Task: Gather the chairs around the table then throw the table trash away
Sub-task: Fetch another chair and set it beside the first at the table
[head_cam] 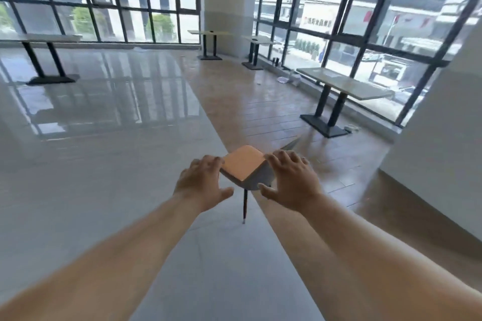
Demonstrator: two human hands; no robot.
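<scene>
A small chair (243, 165) with an orange-tan seat and a grey shell stands just in front of me, on the seam between grey and brown floor. One thin dark leg (245, 206) shows under it. My left hand (203, 184) is at the seat's left edge, fingers spread, fingertips at the rim. My right hand (292, 182) lies against the grey right side, fingers spread, thumb near the lower edge. Neither hand is closed around the chair. A white table (347, 83) on a black pedestal stands at the right by the windows.
Pale litter (284, 79) lies on the floor beyond that table. Two more tables (208, 32) (257, 40) stand by a white pillar at the back, and a long one (39, 38) at the far left. A white wall (438, 138) juts in at the right.
</scene>
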